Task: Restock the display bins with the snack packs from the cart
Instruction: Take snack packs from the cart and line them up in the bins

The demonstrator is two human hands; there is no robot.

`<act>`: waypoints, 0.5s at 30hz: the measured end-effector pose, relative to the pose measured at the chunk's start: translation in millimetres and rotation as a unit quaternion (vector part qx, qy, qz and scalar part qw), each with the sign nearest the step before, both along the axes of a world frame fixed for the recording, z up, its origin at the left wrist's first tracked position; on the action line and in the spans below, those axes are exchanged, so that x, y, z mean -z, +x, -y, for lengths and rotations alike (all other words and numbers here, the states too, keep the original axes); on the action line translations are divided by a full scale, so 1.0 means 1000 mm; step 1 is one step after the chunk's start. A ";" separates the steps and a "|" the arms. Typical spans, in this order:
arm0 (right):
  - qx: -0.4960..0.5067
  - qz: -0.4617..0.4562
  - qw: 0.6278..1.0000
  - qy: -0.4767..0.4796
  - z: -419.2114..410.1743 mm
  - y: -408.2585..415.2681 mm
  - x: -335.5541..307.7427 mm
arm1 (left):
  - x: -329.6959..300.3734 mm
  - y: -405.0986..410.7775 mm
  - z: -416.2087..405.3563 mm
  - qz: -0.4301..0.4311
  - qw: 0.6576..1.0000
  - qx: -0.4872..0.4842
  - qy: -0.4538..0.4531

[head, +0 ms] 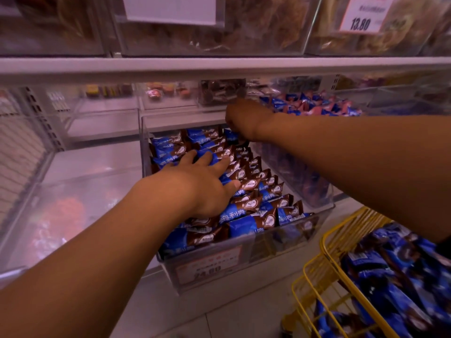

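Both hands worked apart inside the clear acrylic display bin [244,262]: the left hand [200,184] lay flat, fingers spread, on glossy blue-and-brown snack packs [253,203], while the right hand [241,120] pinched one pack [231,136] at the bin's rear. More crinkled packs filled the yellow wire cart [324,269] at lower right.

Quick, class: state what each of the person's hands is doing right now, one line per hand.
Left hand: open, fingers spread flat on the snack packs in the clear bin.
Right hand: curled, gripping a blue pack at the bin's back.
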State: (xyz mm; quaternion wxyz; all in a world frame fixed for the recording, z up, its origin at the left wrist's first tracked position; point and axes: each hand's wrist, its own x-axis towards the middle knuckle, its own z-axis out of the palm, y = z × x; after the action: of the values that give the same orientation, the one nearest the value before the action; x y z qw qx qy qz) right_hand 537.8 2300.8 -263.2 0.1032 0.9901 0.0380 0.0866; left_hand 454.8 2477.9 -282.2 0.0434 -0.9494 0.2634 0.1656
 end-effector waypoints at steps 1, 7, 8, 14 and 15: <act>0.009 -0.025 1.000 0.013 0.000 -0.003 -0.004 | 0.000 0.000 0.000 -0.002 1.000 -0.002 -0.006; 0.054 -0.022 0.987 0.150 -0.010 -0.075 -0.037 | 0.005 0.000 -0.005 0.001 0.999 -0.007 -0.048; 0.085 -0.063 0.959 0.262 -0.013 -0.099 -0.037 | 0.005 -0.001 -0.005 -0.004 0.998 -0.014 -0.060; 0.098 -0.340 0.692 0.629 -0.038 -0.169 -0.014 | 0.012 0.004 -0.002 -0.025 0.998 -0.004 -0.058; 0.085 -0.336 0.688 0.638 -0.044 -0.166 -0.012 | 0.014 0.007 -0.002 -0.029 0.998 0.008 -0.060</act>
State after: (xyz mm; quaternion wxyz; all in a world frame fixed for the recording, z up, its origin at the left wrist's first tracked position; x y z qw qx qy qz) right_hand 372.2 2344.8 -251.6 -0.5659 0.7794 -0.0788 -0.2572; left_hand 462.0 2480.3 -296.3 -0.0204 -0.9430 0.2816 0.1763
